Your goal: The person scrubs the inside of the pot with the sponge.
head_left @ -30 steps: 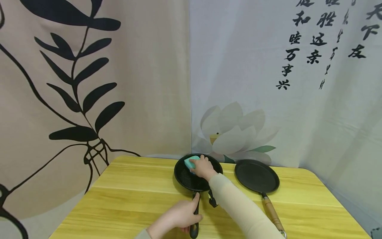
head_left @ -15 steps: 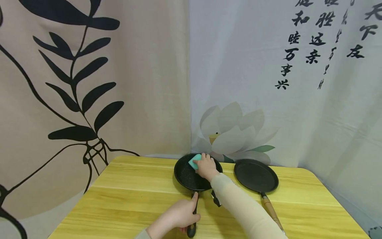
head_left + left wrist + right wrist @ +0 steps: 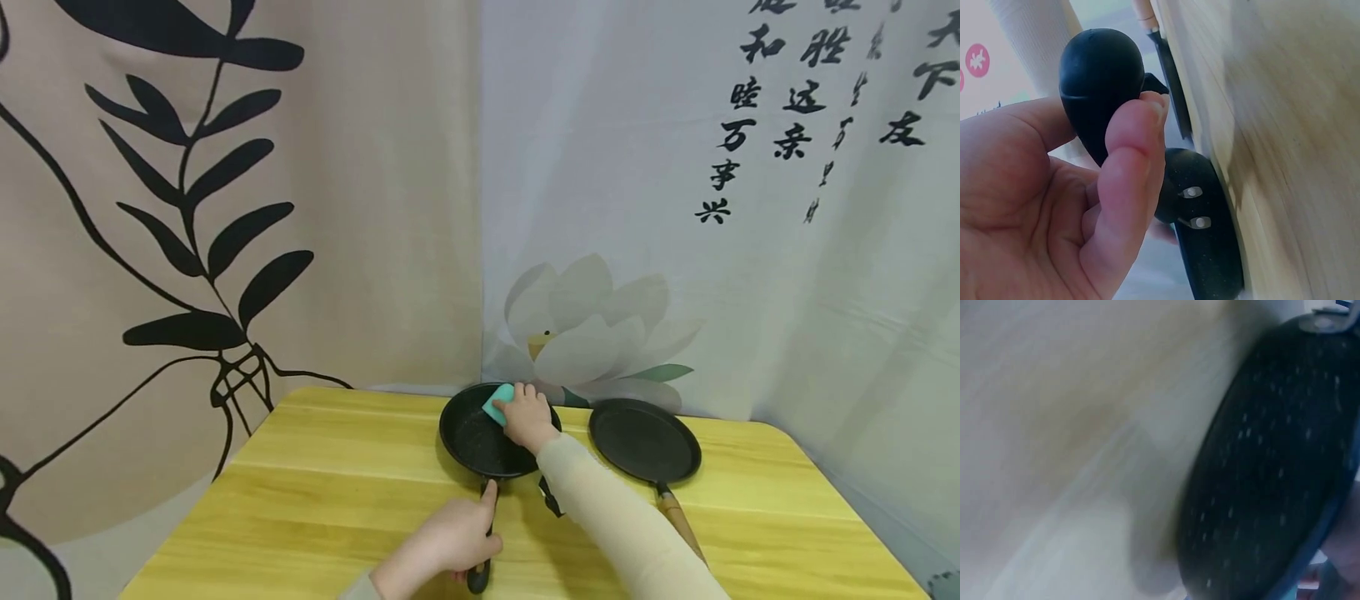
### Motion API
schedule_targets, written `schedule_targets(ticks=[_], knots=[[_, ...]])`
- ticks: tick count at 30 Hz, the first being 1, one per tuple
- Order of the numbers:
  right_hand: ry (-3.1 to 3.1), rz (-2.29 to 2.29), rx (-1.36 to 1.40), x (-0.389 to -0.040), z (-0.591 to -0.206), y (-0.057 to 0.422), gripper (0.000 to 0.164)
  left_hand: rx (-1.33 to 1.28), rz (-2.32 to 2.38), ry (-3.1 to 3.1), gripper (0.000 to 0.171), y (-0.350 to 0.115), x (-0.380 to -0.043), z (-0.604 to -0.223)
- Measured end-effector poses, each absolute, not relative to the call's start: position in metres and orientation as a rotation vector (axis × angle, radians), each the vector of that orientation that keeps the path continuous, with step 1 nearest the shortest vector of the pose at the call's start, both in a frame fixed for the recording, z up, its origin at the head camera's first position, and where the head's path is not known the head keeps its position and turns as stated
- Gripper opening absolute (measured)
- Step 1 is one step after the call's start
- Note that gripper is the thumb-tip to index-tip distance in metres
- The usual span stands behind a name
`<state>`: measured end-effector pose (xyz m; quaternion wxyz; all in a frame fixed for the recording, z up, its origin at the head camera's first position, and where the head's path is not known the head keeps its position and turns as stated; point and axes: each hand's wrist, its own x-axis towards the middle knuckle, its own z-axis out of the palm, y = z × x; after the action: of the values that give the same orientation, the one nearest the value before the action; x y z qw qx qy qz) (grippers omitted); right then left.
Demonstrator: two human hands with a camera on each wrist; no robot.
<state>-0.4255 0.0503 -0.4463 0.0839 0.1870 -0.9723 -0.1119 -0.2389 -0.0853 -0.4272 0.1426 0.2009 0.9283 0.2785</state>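
A black frying pan rests on the table in the head view, its handle pointing toward me. My left hand grips that handle, with the index finger stretched along it toward the pan. The left wrist view shows the rounded handle end between thumb and curled fingers. Inside the pan, toward its far right side, my right hand holds a teal sponge against the surface. In the right wrist view the pan's speckled outer wall covers most of that hand.
To the right lies a flat black griddle pan with a wooden handle. A small black item is partly hidden by my right forearm. A printed cloth hangs behind the wooden table.
My right hand and the sponge have slid to the right across the pan's inside, and the forearm has shifted right with them. My left hand stays on the handle.
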Motion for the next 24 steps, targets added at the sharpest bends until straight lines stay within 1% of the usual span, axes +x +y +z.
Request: schedule_targets(ticks=[7,12,18,24], knots=[[-2.860,-0.455,0.538,-0.425,-0.439,0.059,0.051,0.567,0.756,2.714,0.069,-0.085,-0.239,-0.425],[-2.845,-0.475,0.546,-0.425,-0.441,0.063,0.051,0.572,0.747,2.718,0.068,-0.086,-0.238,-0.425],[-2.811,-0.451,0.546,-0.425,-0.445,0.070,0.056,0.556,0.783,2.707,0.069,-0.086,-0.239,-0.426],[-2.772,-0.476,0.578,-0.425,-0.449,0.077,0.057,0.556,0.772,2.716,0.070,-0.085,-0.239,-0.427]])
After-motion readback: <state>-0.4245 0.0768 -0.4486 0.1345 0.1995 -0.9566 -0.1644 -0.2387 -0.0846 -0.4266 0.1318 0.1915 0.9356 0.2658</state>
